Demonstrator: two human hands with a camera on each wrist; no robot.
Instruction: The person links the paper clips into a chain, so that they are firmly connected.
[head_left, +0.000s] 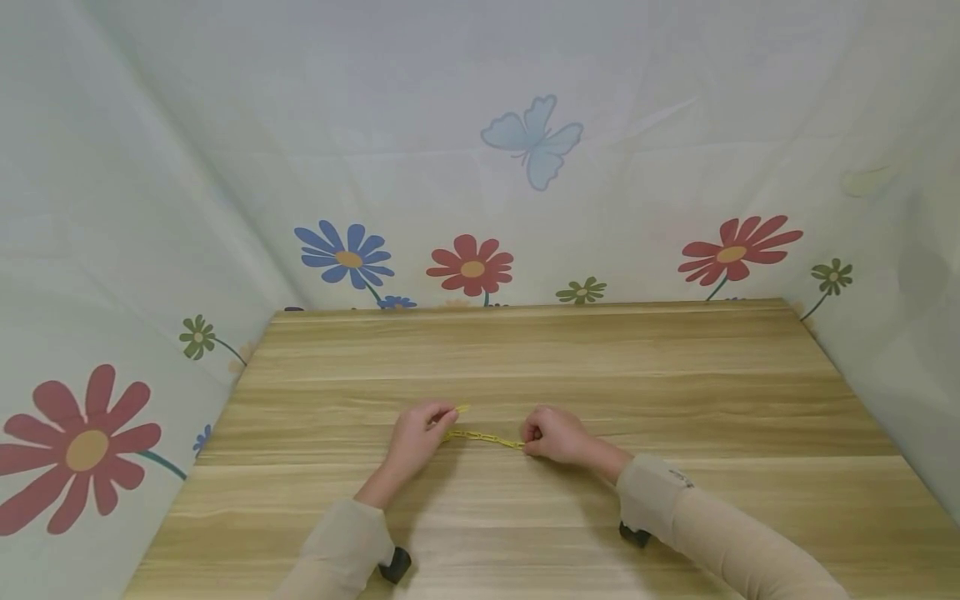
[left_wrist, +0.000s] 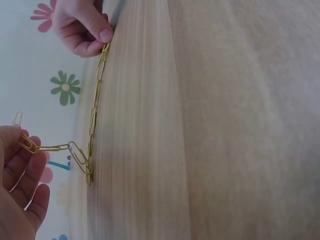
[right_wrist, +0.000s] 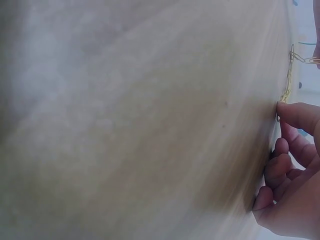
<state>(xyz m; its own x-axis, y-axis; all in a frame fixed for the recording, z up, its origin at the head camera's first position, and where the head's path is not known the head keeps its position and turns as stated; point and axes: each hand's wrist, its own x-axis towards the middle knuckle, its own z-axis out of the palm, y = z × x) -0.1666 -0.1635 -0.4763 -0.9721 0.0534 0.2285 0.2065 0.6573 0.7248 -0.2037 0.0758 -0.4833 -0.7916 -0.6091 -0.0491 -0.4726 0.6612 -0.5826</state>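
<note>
A: Where's the paperclip chain at?

B: Center frame on the table. I see my left hand pinching one end, my right hand the other. Several clips linked; looks partway, more could go on.
</note>
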